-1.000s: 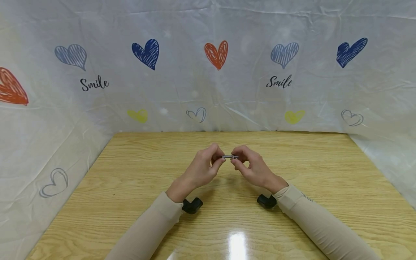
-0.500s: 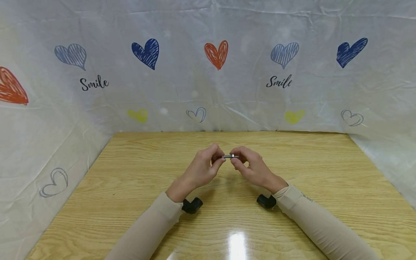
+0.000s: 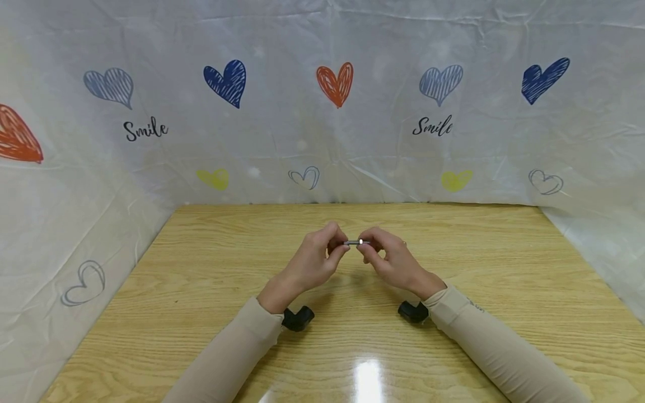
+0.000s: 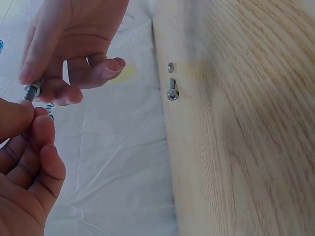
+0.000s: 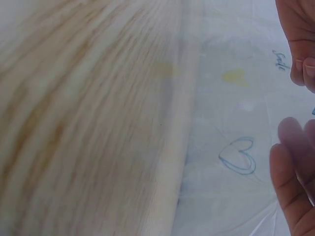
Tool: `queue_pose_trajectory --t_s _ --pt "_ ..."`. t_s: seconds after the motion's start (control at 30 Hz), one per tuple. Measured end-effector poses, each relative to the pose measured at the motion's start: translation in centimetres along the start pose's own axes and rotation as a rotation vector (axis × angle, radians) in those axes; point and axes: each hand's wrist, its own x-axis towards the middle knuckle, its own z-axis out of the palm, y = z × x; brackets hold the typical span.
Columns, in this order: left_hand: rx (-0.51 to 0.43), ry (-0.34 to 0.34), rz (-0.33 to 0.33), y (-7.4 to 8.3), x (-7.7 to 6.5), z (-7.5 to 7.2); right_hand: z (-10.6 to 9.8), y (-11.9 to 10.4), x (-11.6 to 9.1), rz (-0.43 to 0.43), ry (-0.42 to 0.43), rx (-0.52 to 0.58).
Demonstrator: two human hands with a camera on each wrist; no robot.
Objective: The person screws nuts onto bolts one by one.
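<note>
My left hand (image 3: 309, 263) pinches one end of a small metal bolt (image 3: 353, 242) between thumb and fingertips, above the table. Around its other end a nut (image 3: 360, 242) sits on the threaded shank, pinched by the fingertips of my right hand (image 3: 395, 260). The left wrist view shows the bolt's thread (image 4: 30, 93) up close, running between both sets of fingertips; the head end is hidden in my left fingers. In that same view another bolt (image 4: 172, 89) lies on the table beside a second nut (image 4: 171, 67). The right wrist view mostly misses the held parts.
A wooden table (image 3: 211, 336) spreads beneath both hands. White sheeting (image 3: 378, 157) printed with hearts and "Smile" stands behind it and along the sides. Black devices (image 3: 298, 319) sit at both wrists.
The right thumb and fingertips shift slightly at the nut, and more of it shows bright. The left hand holds still with the bolt.
</note>
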Motion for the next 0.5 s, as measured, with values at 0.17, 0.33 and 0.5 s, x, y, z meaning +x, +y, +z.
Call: queue_pose_trajectory --t_s 0.17,0.33,0.5 --pt "-0.004 0.005 0.009 0.0 0.0 0.1 0.0 0.3 -0.1 -0.017 0.000 -0.042" --pt "-0.003 0.009 0.014 0.0 0.0 0.2 0.0 0.1 -0.1 0.009 -0.005 -0.036" --pt "-0.010 0.009 0.014 -0.1 -0.1 0.2 -0.3 -1.7 0.3 0.032 -0.003 -0.019"
